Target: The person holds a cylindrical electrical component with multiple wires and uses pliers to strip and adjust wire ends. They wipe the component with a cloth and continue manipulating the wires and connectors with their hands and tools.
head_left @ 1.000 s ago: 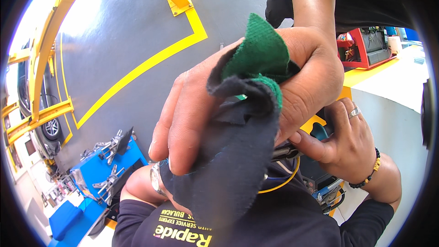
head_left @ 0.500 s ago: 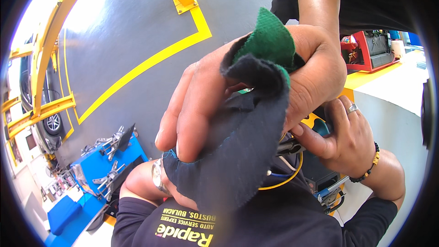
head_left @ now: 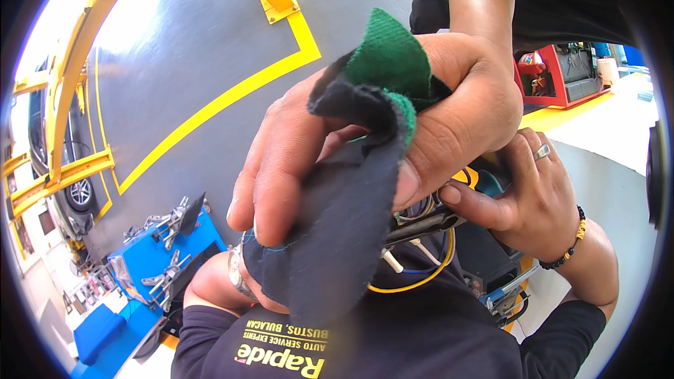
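Another person's hand, reaching in from the top, pinches a folded black and green cloth close in front of the view. Behind it is my left arm, with a metal watch on the wrist; my left hand's fingers are hidden by the cloth. My right hand, with a ring and a beaded bracelet, is at the right. Its thumb and fingers curl round a partly hidden dark and teal thing. Beside its thumb lie a black piece and a yellow cable in front of my dark shirt.
A blue bench with metal clamp-like tools stands at lower left. Yellow steel posts and a car wheel are at far left. A red open case sits on a white and yellow counter at right. Grey floor with yellow lines lies beyond.
The other person's hand and the cloth have shifted slightly left. More of the black piece, the cables and pale connectors shows beside my right thumb. My right hand stays nearly in place.
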`<act>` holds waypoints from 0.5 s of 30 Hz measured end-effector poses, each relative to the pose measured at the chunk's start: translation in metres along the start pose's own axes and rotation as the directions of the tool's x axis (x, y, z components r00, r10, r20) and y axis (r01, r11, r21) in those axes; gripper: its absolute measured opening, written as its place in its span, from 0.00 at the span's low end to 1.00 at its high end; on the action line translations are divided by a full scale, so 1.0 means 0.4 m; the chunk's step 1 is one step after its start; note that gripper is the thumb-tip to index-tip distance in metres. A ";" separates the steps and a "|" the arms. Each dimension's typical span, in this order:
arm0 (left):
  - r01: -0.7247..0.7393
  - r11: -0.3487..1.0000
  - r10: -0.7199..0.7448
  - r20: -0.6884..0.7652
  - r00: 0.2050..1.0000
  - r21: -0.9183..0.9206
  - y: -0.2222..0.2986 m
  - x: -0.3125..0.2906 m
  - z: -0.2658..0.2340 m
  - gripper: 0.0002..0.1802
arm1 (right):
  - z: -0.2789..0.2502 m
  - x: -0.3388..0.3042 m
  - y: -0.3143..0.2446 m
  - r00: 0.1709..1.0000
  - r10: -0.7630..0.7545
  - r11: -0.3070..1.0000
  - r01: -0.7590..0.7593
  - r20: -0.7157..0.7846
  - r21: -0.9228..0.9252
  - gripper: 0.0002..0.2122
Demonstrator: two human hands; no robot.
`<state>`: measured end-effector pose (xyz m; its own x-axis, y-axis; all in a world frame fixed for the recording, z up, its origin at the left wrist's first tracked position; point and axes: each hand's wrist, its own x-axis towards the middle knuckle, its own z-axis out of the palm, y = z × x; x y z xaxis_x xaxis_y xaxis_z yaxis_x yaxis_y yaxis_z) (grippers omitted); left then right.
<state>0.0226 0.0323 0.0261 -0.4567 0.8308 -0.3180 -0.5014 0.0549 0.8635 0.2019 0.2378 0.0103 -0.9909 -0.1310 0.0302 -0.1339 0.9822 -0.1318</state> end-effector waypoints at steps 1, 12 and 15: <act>0.014 1.000 -0.014 -0.018 1.000 -0.012 0.000 -0.007 -0.010 0.36 | 0.001 0.000 0.001 1.000 0.003 1.000 -0.003 0.002 0.015 0.32; 0.068 0.996 -0.072 -0.082 0.994 -0.054 0.002 -0.020 -0.016 0.37 | 0.001 -0.003 -0.001 0.997 0.035 0.992 -0.044 0.075 0.119 0.35; 0.072 0.996 -0.077 -0.082 0.994 -0.059 0.005 -0.014 -0.014 0.37 | -0.003 0.002 0.002 0.996 0.012 0.991 -0.024 0.093 0.128 0.35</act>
<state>0.0202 0.0248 0.0274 -0.4755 0.7759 -0.4145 -0.5758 0.0816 0.8135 0.2009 0.2388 0.0113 -0.9892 -0.1316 -0.0641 -0.1109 0.9596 -0.2585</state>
